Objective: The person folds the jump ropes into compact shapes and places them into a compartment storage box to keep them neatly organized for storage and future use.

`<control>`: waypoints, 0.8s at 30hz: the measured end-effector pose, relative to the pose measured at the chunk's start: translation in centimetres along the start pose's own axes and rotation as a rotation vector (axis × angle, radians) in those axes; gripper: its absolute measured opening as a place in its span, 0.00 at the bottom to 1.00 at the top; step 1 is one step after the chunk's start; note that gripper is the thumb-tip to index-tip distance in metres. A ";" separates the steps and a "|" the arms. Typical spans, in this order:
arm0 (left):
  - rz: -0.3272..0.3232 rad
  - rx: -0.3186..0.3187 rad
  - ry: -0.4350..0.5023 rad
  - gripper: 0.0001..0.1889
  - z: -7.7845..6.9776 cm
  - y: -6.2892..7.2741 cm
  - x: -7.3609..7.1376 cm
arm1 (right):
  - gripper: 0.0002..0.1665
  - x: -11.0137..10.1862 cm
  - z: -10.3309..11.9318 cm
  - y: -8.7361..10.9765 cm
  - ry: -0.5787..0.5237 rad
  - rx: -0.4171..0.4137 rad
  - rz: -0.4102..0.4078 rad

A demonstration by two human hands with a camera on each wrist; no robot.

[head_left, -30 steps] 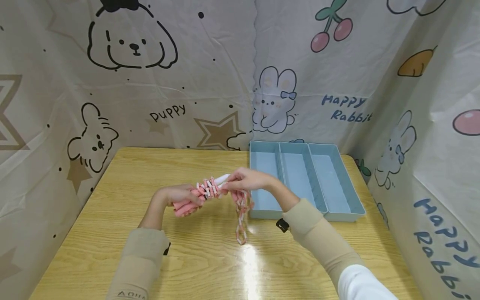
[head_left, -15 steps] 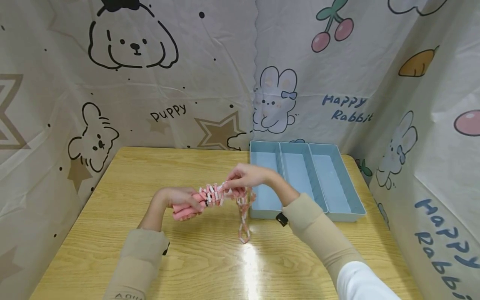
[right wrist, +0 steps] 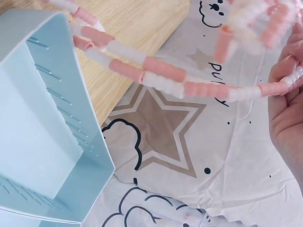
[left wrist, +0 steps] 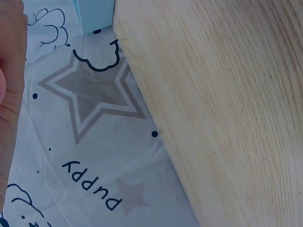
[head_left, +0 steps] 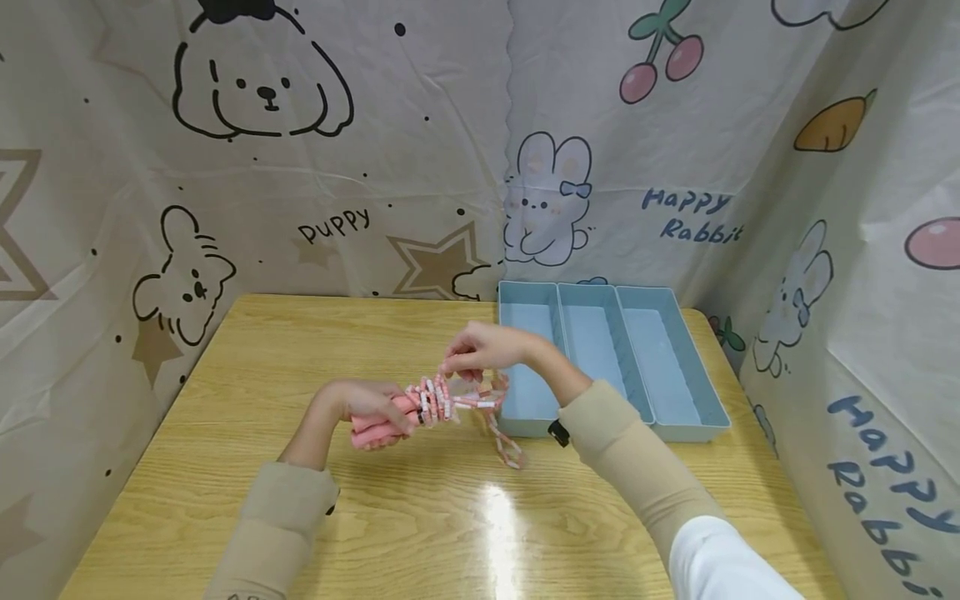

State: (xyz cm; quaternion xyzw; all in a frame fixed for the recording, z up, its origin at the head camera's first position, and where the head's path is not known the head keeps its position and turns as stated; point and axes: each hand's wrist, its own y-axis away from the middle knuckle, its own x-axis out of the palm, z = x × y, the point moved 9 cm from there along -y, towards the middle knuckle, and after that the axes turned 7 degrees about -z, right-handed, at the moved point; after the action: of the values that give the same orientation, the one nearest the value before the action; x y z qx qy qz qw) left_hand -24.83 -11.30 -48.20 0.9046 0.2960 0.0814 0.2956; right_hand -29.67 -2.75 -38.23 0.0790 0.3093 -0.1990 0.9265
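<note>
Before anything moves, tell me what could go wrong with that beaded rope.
The beaded rope looks close to the blue tray in the right wrist view; it might snag on the corner. The coils sit beyond the grip of the left hand on the pink handles, so they could slip off or loosen.

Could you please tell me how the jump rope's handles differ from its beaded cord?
The handles show plain pink, while the beaded cord alternates pink and white. The handles are thick and straight; the beaded cord is thinner and bends into coils and loops. The left hand grips the handles, whereas the right hand holds the beaded cord. Both share the pink colour.
</note>
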 end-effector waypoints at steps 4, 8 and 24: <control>0.015 0.001 0.000 0.06 -0.1 -0.1 0.4 | 0.16 -0.1 -0.2 -0.2 0.012 -0.012 -0.009; 0.030 0.001 -0.009 0.05 -0.1 -0.1 0.7 | 0.15 -0.1 -0.6 -0.4 0.022 -0.010 -0.014; 0.110 0.073 -0.009 0.05 -1.1 0.4 1.9 | 0.11 0.1 -2.6 -1.0 -0.054 0.027 -0.093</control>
State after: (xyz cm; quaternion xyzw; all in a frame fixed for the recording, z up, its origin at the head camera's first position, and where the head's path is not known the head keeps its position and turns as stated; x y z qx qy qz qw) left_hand -23.43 -9.88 -47.14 0.9300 0.2475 0.0827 0.2589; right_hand -31.46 -3.02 -40.40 0.0718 0.2847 -0.2481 0.9232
